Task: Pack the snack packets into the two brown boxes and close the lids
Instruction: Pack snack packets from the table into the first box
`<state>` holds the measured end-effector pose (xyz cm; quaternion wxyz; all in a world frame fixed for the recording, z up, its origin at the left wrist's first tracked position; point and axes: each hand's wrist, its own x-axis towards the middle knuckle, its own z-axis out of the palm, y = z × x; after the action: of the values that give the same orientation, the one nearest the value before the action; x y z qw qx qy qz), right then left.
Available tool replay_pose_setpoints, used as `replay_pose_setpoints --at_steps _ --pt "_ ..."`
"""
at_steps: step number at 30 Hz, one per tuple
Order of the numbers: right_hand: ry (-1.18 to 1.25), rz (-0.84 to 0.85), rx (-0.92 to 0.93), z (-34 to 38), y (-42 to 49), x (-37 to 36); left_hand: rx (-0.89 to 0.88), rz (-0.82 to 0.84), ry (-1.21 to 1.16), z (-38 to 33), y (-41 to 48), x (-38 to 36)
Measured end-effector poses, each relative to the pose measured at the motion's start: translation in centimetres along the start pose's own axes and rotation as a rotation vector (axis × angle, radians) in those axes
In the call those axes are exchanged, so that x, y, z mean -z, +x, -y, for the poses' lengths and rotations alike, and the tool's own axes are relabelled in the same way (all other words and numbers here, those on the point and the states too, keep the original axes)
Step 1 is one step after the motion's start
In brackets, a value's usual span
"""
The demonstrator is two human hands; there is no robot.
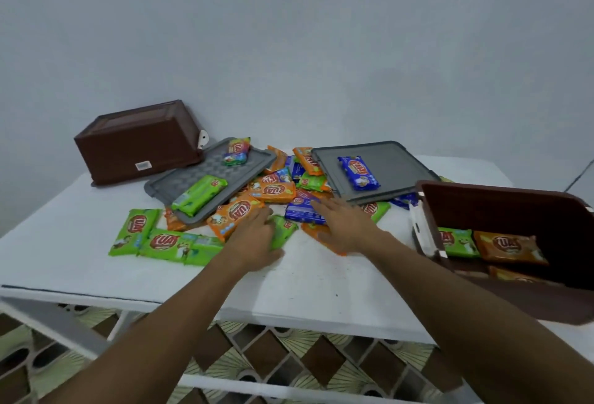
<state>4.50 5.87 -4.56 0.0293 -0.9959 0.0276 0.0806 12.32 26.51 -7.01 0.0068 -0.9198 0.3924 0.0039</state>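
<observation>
Snack packets (273, 191) sit mostly in a heap mid-table (305, 281), a few on the two grey lids (199, 175). Right hand (340, 226) lies flat, fingers spread, across an orange packet (313, 232) and a blue packet (302, 210). Left hand (254, 236) is over a green packet (284, 233), but I can't tell if it's actually pinching it. Open brown box (501, 207) at the near right edge has a few inside; the other box (138, 143) is upside down at the far left corner. Imo grab several together, lay them flat, clear the lids early.
</observation>
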Motion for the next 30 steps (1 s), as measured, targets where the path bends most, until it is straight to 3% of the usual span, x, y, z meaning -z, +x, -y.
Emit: replay_pose_setpoints --at_steps 5,8,11,16,21,26,30 --pt "-0.005 -0.155 -0.110 0.5 0.5 -1.7 -0.081 -0.026 0.082 0.5 0.2 -0.8" --pt "0.076 -0.140 -0.134 0.4 0.5 -1.4 -0.137 0.007 0.086 -0.1 0.5 -0.2" --pt "0.168 -0.063 -0.154 0.3 0.4 0.5 -0.072 0.001 -0.117 -0.6 1.0 0.9" --pt "0.696 -0.104 -0.326 -1.2 0.1 3.4 0.093 0.018 -0.632 0.5 2.2 2.0" --pt "1.081 -0.012 -0.415 -2.0 -1.1 5.1 0.218 0.151 -1.148 0.7 2.0 4.1" --pt "1.233 -0.015 -0.426 -3.2 -2.3 7.4 0.282 0.223 -1.270 -0.4 2.7 5.9" --pt "1.261 -0.079 -0.353 -5.2 -4.1 9.4 0.139 0.162 -1.138 -2.6 3.1 8.4"
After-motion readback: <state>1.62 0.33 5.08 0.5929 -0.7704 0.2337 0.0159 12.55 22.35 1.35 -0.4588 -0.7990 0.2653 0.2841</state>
